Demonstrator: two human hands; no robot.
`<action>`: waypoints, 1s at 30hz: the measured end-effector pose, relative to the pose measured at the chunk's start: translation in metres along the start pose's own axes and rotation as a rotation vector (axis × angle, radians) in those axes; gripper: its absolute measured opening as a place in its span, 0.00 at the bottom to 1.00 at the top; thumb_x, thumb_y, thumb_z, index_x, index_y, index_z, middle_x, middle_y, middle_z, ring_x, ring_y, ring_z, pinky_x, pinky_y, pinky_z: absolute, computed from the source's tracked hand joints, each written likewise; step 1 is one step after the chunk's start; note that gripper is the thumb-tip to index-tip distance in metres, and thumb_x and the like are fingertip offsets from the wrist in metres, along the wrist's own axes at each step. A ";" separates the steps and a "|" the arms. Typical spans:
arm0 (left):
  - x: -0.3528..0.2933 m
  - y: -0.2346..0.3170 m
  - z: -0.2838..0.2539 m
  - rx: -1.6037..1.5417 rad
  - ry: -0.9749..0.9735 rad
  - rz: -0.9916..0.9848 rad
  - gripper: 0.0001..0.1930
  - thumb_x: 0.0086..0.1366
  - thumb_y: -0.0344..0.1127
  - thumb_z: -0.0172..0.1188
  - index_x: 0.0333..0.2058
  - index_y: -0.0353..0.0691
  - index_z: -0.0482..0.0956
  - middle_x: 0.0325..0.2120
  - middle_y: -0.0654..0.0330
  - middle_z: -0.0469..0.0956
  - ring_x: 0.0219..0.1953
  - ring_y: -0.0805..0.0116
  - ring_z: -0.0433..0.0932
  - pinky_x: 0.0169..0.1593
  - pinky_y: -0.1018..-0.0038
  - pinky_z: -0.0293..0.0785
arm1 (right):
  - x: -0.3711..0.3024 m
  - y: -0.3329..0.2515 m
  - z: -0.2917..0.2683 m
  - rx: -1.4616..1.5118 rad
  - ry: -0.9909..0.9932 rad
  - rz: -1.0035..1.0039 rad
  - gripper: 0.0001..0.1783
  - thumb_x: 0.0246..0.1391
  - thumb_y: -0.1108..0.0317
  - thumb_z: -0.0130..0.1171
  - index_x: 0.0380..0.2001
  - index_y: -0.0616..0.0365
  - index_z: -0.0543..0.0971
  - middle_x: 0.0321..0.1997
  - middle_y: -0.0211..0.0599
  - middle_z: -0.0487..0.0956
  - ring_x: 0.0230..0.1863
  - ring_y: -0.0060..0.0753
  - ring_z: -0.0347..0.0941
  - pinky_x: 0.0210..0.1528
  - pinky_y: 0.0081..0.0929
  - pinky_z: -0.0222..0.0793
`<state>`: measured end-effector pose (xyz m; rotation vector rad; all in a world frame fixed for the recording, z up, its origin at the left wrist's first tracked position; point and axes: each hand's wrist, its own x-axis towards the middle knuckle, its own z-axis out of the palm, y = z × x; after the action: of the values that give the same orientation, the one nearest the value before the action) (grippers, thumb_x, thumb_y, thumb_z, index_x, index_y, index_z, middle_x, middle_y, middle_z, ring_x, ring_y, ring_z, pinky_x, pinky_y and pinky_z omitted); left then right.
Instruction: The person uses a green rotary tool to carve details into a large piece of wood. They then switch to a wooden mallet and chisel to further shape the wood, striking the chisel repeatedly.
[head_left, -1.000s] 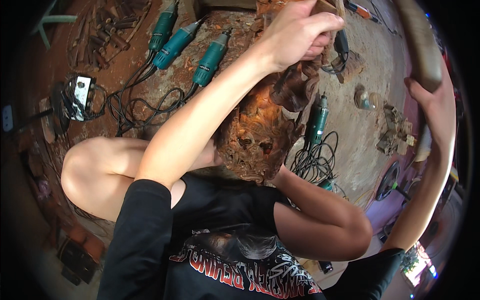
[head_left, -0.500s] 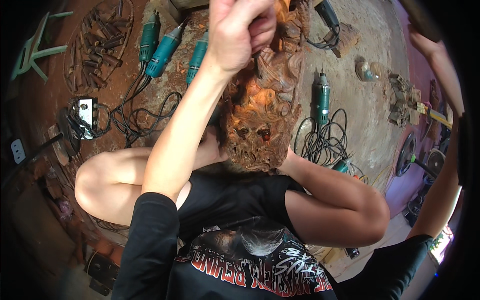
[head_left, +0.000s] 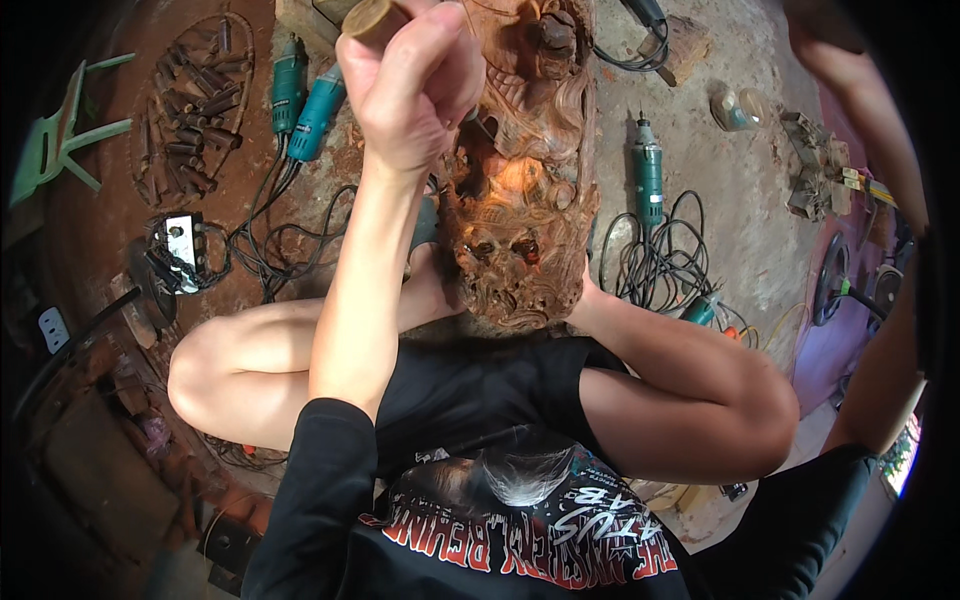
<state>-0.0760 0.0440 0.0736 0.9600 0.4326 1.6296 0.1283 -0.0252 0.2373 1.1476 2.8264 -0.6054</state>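
Note:
A brown wood carving [head_left: 515, 235] with a deeply cut beast-like face stands between my bent legs, its body stretching away toward the top edge. My left hand [head_left: 415, 95] is closed round a chisel, whose round wooden handle end [head_left: 372, 20] shows above the fist. The thin metal blade [head_left: 486, 127] slants to the carving above the face; its exact contact point is unclear. Out at the far upper right, my right hand [head_left: 835, 65] is raised away from the carving. It grips a dark, thick mallet-like tool [head_left: 828, 20], mostly shaded and cut off.
Green rotary tools [head_left: 648, 180] with coiled black cords lie on both sides. Many chisels [head_left: 195, 110] fill a round tray at upper left. A white power box [head_left: 180, 250], a clear jar [head_left: 735, 108] and a green plastic chair [head_left: 65, 150] are around.
My left hand has shifted left and down, bringing the chisel's handle end into view. The right hand stays raised, a little farther left and higher. The view has moved slightly.

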 end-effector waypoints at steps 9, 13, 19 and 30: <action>0.005 0.030 -0.021 0.133 0.123 0.051 0.21 0.74 0.41 0.50 0.18 0.48 0.61 0.09 0.70 0.57 0.08 0.81 0.54 0.11 0.76 0.52 | -0.007 0.005 0.008 0.023 0.014 -0.037 0.35 0.48 0.73 0.74 0.60 0.65 0.74 0.56 0.51 0.80 0.55 0.38 0.77 0.61 0.40 0.73; 0.005 0.035 -0.015 0.190 0.208 0.056 0.21 0.75 0.40 0.47 0.19 0.49 0.60 0.11 0.71 0.56 0.10 0.80 0.52 0.13 0.80 0.50 | -0.002 0.008 0.009 0.049 0.022 -0.094 0.35 0.48 0.73 0.74 0.60 0.65 0.74 0.55 0.50 0.80 0.55 0.38 0.77 0.61 0.39 0.73; 0.009 0.015 -0.002 0.185 0.283 -0.046 0.21 0.75 0.40 0.49 0.19 0.49 0.59 0.11 0.71 0.55 0.10 0.79 0.48 0.14 0.76 0.47 | -0.007 0.011 0.002 0.024 0.019 -0.075 0.34 0.49 0.73 0.73 0.60 0.65 0.74 0.55 0.49 0.80 0.55 0.38 0.77 0.60 0.39 0.73; 0.001 0.003 0.009 0.103 0.263 0.007 0.21 0.70 0.33 0.55 0.18 0.46 0.57 0.09 0.67 0.56 0.07 0.78 0.49 0.12 0.75 0.48 | 0.011 0.025 -0.027 -0.112 0.051 -0.016 0.34 0.50 0.73 0.73 0.61 0.65 0.74 0.54 0.48 0.81 0.55 0.37 0.78 0.60 0.37 0.72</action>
<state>-0.0708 0.0424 0.0819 0.8254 0.6985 1.7603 0.1405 0.0083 0.2518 1.1377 2.8729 -0.4179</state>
